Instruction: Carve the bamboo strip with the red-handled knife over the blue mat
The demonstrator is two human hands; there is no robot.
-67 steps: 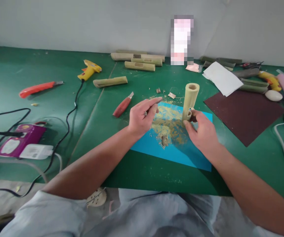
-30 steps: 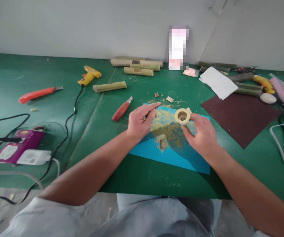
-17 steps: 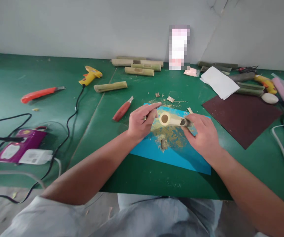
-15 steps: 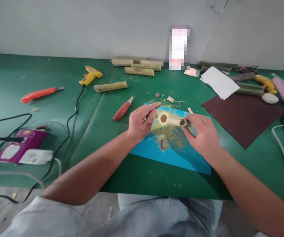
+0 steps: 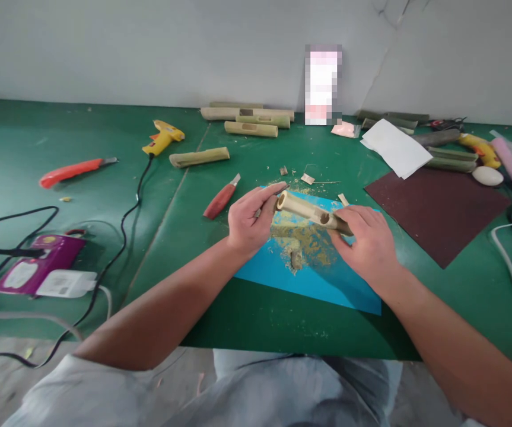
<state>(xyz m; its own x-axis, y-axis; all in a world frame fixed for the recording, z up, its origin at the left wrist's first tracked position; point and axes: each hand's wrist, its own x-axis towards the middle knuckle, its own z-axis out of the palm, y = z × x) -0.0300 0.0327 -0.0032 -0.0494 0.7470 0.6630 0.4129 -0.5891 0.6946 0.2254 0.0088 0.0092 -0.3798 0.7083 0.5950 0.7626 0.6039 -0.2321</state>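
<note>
My right hand (image 5: 369, 243) is closed around one end of a short bamboo tube (image 5: 302, 207), which has a hole cut in its side near my fingers. The tube's open end points left, towards my left hand (image 5: 250, 216). The fingers of that hand are bent together beside the open end, with a thin dark edge showing at the fingertips; what it belongs to is too small to make out. Under both hands lies a blue sheet (image 5: 264, 273), strewn with yellowish bamboo dust (image 5: 322, 246) and a small clump of shavings (image 5: 295, 259).
A red-handled knife (image 5: 220, 200) lies left of the sheet, with an orange cutter (image 5: 73, 172) and yellow glue gun (image 5: 164, 137) beyond. Cut bamboo pieces (image 5: 251, 129) line the back. A dark brown sheet (image 5: 438, 213) and white papers (image 5: 393, 148) lie right; a purple power strip (image 5: 37, 261) sits left.
The bamboo tube has turned so its open end faces more to the left and its length shows more. My left hand has shifted slightly left and down.
</note>
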